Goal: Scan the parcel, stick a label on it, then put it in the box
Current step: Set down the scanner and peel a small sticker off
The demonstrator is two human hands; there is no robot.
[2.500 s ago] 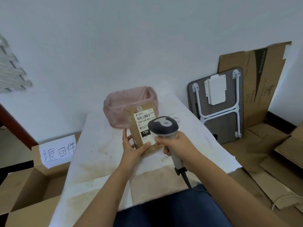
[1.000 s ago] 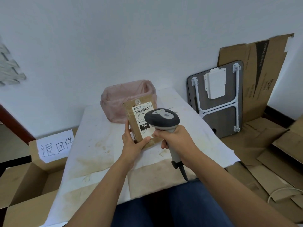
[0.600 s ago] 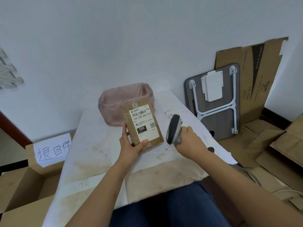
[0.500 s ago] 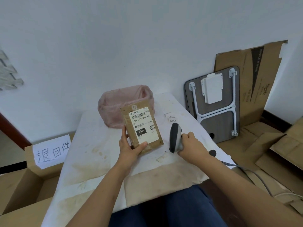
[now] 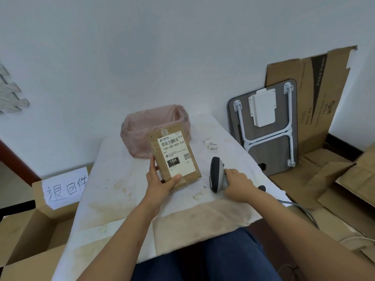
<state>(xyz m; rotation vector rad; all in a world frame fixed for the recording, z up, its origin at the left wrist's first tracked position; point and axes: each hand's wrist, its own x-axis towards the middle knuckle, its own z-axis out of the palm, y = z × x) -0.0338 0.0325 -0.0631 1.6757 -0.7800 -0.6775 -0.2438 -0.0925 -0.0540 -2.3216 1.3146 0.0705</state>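
My left hand (image 5: 161, 184) holds a brown padded parcel (image 5: 174, 157) upright above the white table (image 5: 113, 189), its white shipping label with a barcode facing me. To its right, my right hand (image 5: 237, 184) grips the handle of a grey barcode scanner (image 5: 216, 174), which lies low on its side at the table surface. Small white paper labels (image 5: 212, 146) lie on the far right part of the table. An open cardboard box (image 5: 30, 230) with a handwritten white sign (image 5: 65, 188) stands on the floor to the left.
A bin lined with a pink bag (image 5: 146, 128) stands at the table's far edge behind the parcel. A folded grey table (image 5: 265, 128) and flattened cardboard (image 5: 316, 94) lean on the wall at right. The scanner cable (image 5: 300, 209) trails off the right edge.
My right hand has swung the scanner away from the parcel's label, rightward and down onto the table. My left hand has kept the parcel upright in about the same place.
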